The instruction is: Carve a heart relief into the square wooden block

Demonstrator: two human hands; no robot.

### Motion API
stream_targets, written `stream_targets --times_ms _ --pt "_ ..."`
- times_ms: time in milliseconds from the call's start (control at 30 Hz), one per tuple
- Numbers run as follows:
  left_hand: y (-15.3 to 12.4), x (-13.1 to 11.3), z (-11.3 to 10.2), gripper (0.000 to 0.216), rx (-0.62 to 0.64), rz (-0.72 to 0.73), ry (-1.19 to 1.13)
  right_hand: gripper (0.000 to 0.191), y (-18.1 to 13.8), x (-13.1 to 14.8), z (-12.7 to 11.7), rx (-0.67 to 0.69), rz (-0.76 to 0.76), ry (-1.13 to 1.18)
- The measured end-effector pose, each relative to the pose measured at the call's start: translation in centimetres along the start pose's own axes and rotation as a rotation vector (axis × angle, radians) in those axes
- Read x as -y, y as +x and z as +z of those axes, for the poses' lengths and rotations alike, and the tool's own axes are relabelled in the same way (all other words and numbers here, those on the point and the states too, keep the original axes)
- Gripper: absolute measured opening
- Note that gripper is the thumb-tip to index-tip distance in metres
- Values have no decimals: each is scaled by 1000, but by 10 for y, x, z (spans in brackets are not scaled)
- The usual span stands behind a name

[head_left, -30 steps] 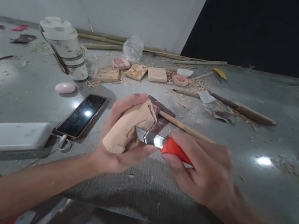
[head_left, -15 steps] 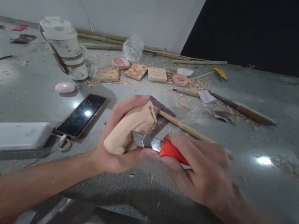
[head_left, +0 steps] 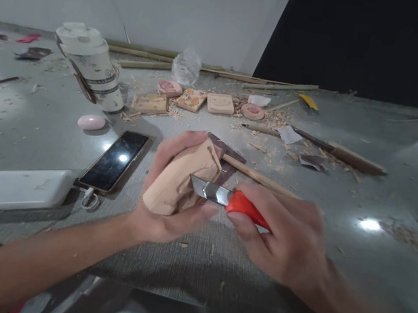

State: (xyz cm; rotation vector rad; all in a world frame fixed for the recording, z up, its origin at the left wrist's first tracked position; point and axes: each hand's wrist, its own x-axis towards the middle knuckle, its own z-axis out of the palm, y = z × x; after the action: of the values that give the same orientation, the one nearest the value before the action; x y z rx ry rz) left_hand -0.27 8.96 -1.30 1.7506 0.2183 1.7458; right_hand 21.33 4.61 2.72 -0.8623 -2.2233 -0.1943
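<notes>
A pale, partly carved wood block (head_left: 181,176) lies tilted in my left hand (head_left: 157,225), whose fingers wrap behind it while the thumb runs along its lower side. My right hand (head_left: 284,233) is closed around the red handle of a utility knife (head_left: 243,206). The knife's blade points left, and its tip rests at the cut hollow in the block's face. Behind the block, on the table, are a dark brown sheet (head_left: 229,152) and a thin wooden stick (head_left: 257,175), both partly hidden.
A phone (head_left: 115,162), a white power bank (head_left: 14,191), a pink rounded object (head_left: 91,123) and a lidded paper cup (head_left: 91,67) stand left. Several carved pieces (head_left: 220,104) lie among shavings at the back. A long blade with a brown handle (head_left: 356,159) lies right.
The knife and my right hand have shifted slightly right, with the blade tip a little higher on the block. The block has turned slightly in my left hand.
</notes>
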Motion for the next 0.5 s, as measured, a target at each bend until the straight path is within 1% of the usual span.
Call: stream_targets --times_ms 67,100,133,167,200,267,300,333,400,500 --pt "1 -5 2 92 -19 -126 -126 15 1 -1 0 14 26 17" --pt "1 -9 3 87 -71 -259 -224 15 1 -1 0 25 46 20" --pt "2 -13 4 79 -89 -371 -278 15 1 -2 0 36 68 16" --pt "2 -16 6 68 -108 -432 -325 15 1 -3 1 43 90 7" --pt "3 -19 6 62 -136 -532 -442 15 1 -4 2 52 108 -3" --pt "4 -21 6 55 -152 -683 -584 15 1 -7 4 73 130 -26" --pt "5 -21 5 59 -146 -743 -646 15 1 -9 6 82 130 -32" --pt "5 -21 4 68 -128 -786 -688 15 1 -10 7 91 128 -35" --pt "6 -21 2 81 -85 -843 -752 15 1 -13 8 104 117 -34" --pt "9 -24 0 84 -48 -931 -789 18 1 -14 9 116 118 -52"
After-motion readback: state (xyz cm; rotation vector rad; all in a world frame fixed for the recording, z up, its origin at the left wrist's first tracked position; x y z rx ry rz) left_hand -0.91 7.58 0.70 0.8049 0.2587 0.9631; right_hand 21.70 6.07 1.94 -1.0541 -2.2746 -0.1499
